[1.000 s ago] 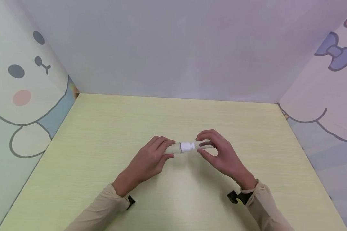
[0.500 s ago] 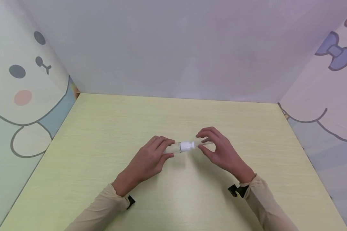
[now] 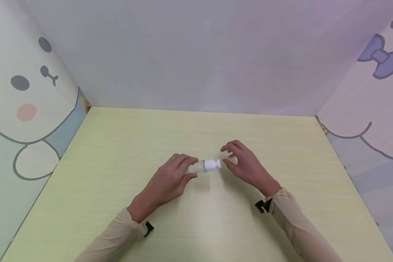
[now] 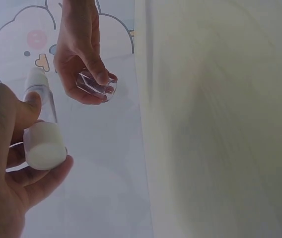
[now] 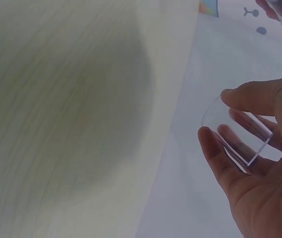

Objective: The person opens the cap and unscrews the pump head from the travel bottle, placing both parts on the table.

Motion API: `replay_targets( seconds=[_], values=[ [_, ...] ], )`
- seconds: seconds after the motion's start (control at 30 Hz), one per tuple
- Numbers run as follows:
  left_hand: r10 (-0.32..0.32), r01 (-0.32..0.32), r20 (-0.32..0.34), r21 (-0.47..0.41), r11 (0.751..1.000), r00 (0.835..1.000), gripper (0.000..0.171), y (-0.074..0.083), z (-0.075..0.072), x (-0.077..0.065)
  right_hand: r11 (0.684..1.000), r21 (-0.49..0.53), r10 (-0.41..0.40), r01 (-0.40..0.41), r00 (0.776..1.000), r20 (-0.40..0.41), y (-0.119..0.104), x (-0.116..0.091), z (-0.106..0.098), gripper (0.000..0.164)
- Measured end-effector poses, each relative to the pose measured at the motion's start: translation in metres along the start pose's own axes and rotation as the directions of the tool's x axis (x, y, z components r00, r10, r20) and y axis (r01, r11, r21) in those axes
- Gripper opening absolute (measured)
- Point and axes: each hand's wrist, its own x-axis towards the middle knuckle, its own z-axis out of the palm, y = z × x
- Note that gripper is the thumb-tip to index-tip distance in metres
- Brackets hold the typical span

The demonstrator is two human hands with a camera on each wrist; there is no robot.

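Observation:
My left hand (image 3: 168,182) grips a small clear pump bottle (image 3: 196,167) by its body, holding it nearly sideways above the table. The bottle's white pump top (image 3: 211,165) points toward my right hand. In the left wrist view the bottle's white base (image 4: 45,147) faces the camera. My right hand (image 3: 249,165) holds a clear, hollow cap (image 5: 240,131) between thumb and curled fingers. A small gap separates the cap from the pump top. In the left wrist view the cap appears beyond the bottle, off to its right.
A pale wood-grain table (image 3: 134,134) lies beneath both hands. Behind it rises a plain grey wall (image 3: 196,54), and side panels with cartoon animals (image 3: 26,91) stand at left and right. Dark straps (image 3: 263,206) show at the wrists.
My right hand has moved farther from the body and turned a little, with the cap still in its fingers. The left hand and the bottle have barely moved.

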Motion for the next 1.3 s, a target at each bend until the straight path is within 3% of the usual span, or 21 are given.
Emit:
replay_targets(
  seconds=[0.3, 0.6, 1.07, 1.3],
  values=[
    [-0.002, 0.002, -0.001, -0.005, 1.0, 1.0, 0.038, -0.001, 0.0, 0.0, 0.992, -0.115, 0.063, -0.056, 0.996, 0.056, 0.004, 0.009, 0.007, 0.03],
    [-0.006, 0.006, -0.004, 0.0, 1.0, 1.0, 0.037, -0.001, -0.001, 0.0, 0.979, -0.197, 0.076, -0.056, 0.993, 0.094, 0.012, 0.012, 0.014, 0.027],
    [-0.003, 0.003, -0.002, -0.011, 1.0, 1.0, 0.037, -0.001, -0.001, 0.001, 0.974, -0.199, 0.132, -0.106, 0.984, 0.119, 0.017, 0.017, 0.022, 0.053],
    [-0.001, 0.001, -0.005, -0.006, 1.0, 1.0, 0.036, -0.002, -0.001, 0.002, 0.976, -0.193, 0.122, -0.099, 0.986, 0.113, 0.017, 0.018, 0.024, 0.056]
  ],
)
